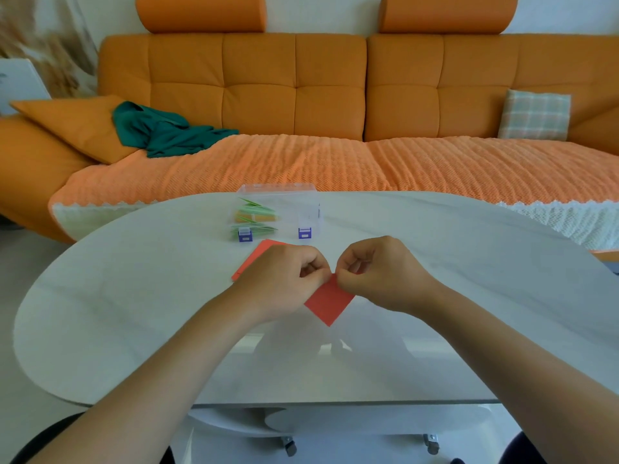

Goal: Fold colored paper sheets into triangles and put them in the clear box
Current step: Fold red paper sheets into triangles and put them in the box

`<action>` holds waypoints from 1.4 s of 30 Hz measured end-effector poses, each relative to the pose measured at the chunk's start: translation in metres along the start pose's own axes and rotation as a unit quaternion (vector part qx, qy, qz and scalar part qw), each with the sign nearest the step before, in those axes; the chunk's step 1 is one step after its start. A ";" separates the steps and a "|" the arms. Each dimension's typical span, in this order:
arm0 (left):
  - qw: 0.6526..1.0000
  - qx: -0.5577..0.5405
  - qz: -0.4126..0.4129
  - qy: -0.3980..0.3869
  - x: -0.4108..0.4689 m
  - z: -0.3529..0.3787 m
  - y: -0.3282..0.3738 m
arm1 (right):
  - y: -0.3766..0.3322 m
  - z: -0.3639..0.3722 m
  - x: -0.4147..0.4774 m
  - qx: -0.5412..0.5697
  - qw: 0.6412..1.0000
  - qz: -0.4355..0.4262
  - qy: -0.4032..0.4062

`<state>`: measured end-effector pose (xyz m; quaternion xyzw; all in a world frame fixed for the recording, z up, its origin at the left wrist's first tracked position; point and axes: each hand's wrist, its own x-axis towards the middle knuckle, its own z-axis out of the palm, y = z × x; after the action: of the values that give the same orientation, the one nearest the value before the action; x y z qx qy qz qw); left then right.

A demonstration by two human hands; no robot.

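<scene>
Over white oval table (134, 313): left hand (284, 279) and right hand (378, 272), fingers curled, pinching top corner of red square paper sheet (330, 303). Just beyond, stack of red sheets (258, 256). Farthest, clear plastic box (301, 195) holding green and orange folded triangles (256, 211).

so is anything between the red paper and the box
Only the flat stack of red sheets, partly under the left hand, lies between the red paper and the box. Lifted over it, the way looks free.

Top corner of red sheet (330, 301) behind fingers (318, 277)
</scene>
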<state>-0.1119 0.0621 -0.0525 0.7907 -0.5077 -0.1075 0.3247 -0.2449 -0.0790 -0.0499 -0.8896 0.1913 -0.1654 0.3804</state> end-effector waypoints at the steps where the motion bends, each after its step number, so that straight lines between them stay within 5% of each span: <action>1: 1.000 0.011 -0.002 0.004 0.001 -0.003 0.000 | 0.001 -0.002 0.001 -0.005 1.000 0.005 0.002; 10: 0.993 0.107 -0.033 0.029 -0.001 -0.027 -0.012 | 0.017 -0.016 0.012 -0.020 0.997 0.050 0.059; 20: 0.992 0.115 -0.009 0.045 -0.005 -0.014 -0.001 | 0.004 0.008 0.010 -0.037 0.999 -0.037 -0.012; 32: 0.999 -0.022 -0.034 0.031 -0.003 -0.025 -0.009 | 0.010 -0.006 0.017 -0.033 0.999 -0.035 0.024; 42: 0.991 0.091 -0.099 0.025 -0.006 -0.050 -0.040 | 0.018 -0.021 0.019 -0.046 0.998 0.013 0.037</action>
<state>-0.0604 0.0982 -0.0404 0.8655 -0.4268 -0.0731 0.2518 -0.2414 -0.1117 -0.0464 -0.8969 0.2244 -0.1837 0.3340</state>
